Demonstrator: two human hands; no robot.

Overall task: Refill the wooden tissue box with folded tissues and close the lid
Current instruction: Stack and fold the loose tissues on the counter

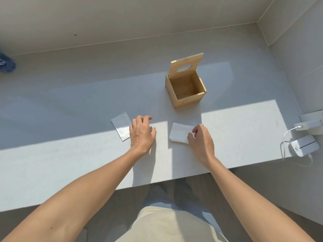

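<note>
The wooden tissue box stands on the grey counter, its inside bare. Its lid, with an oval slot, is tipped up at the back. In front of the box lies a small stack of folded white tissues. My right hand rests over the stack's right edge, with fingertips pinching that edge. Another folded tissue lies flat to the left. My left hand lies palm down beside it, fingers spread, covering its right corner.
The counter ends at a front edge near my body. A white device with a cable sits at the right edge, beside a white adapter. A dark blue object lies at the far left. Walls close in behind and on the right.
</note>
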